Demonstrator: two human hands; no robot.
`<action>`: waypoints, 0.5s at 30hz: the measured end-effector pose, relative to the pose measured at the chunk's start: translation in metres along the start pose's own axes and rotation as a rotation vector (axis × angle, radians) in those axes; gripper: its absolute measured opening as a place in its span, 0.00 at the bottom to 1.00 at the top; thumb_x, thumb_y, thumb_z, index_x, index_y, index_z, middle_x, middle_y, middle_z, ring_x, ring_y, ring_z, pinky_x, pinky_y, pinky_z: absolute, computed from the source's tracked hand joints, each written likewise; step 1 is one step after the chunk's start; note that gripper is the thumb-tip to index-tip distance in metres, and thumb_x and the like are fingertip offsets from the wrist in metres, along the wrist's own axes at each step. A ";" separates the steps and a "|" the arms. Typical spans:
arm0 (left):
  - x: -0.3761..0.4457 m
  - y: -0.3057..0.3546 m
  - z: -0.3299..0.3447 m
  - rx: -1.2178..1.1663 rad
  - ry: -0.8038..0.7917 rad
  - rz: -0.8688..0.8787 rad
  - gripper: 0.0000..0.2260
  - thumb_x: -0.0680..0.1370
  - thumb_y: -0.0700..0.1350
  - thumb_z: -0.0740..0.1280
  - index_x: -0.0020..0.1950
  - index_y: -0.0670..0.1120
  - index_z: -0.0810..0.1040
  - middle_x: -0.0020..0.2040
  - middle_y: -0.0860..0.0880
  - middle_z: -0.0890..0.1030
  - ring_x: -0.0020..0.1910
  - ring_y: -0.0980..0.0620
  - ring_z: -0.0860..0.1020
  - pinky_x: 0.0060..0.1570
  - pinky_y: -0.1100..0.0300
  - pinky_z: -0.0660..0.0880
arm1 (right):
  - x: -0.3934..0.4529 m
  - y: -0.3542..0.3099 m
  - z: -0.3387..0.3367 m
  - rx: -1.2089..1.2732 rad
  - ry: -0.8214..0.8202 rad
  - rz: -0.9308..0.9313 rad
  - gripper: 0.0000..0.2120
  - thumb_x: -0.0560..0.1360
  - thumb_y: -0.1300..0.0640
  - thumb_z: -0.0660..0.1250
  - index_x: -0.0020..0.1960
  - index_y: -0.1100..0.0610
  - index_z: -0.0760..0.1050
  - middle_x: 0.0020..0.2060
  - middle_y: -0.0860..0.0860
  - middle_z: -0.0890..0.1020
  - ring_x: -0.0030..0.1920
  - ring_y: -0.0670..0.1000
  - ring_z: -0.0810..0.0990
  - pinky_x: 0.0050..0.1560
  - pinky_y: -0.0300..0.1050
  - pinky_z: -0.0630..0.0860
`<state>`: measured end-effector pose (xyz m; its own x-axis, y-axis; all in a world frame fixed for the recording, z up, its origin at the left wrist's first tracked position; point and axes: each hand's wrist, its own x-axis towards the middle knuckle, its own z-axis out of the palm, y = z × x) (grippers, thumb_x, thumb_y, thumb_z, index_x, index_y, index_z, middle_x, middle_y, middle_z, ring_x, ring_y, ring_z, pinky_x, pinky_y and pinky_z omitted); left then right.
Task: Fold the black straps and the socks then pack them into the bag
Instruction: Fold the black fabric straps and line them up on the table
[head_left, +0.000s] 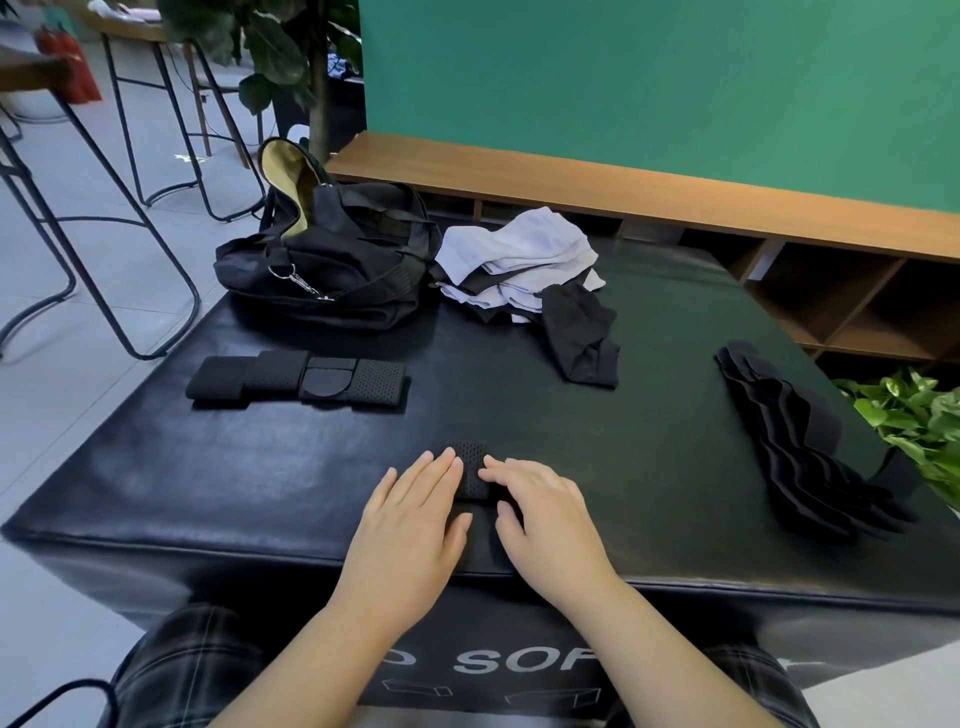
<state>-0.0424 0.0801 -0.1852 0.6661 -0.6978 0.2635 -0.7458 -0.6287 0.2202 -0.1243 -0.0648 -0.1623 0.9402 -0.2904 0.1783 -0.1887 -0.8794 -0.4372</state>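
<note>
Black padded surface (675, 312) w/ green wall behind: left hand (415, 514) & right hand (540, 512), fingers flat, press a folded black strap (467, 467); looks soft, light, springy, best pinched at its edges.

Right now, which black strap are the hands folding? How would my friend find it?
Find the big black padded table. At its near edge, the left hand and right hand press one small perforated strap. It's the only strap under hands.

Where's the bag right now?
In the head view the black bag sits at the far left corner of the black padded block, unzipped, with the pile of white socks right beside it and folded straps in front.
</note>
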 end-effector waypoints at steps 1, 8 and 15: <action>-0.001 -0.003 -0.001 -0.002 0.004 -0.006 0.24 0.76 0.55 0.53 0.66 0.46 0.75 0.65 0.52 0.76 0.65 0.51 0.74 0.66 0.55 0.56 | 0.001 -0.003 0.001 0.005 -0.006 -0.006 0.19 0.78 0.61 0.59 0.67 0.46 0.71 0.68 0.36 0.69 0.70 0.39 0.62 0.62 0.32 0.51; -0.007 -0.028 -0.007 -0.009 0.037 -0.099 0.27 0.76 0.59 0.54 0.65 0.44 0.75 0.65 0.49 0.76 0.66 0.48 0.73 0.64 0.51 0.64 | 0.012 -0.024 0.013 0.016 -0.093 -0.093 0.23 0.78 0.63 0.56 0.70 0.45 0.69 0.70 0.37 0.67 0.71 0.42 0.60 0.66 0.37 0.53; -0.009 -0.054 -0.017 -0.095 0.116 -0.277 0.23 0.74 0.49 0.70 0.67 0.41 0.74 0.67 0.46 0.74 0.70 0.46 0.69 0.67 0.48 0.63 | 0.037 -0.053 0.026 0.025 -0.228 -0.180 0.27 0.79 0.65 0.53 0.74 0.45 0.62 0.73 0.39 0.61 0.74 0.43 0.54 0.69 0.40 0.49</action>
<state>-0.0081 0.1265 -0.1835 0.8421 -0.4572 0.2860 -0.5379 -0.7505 0.3840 -0.0724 -0.0192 -0.1555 0.9980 -0.0356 0.0531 -0.0087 -0.8986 -0.4387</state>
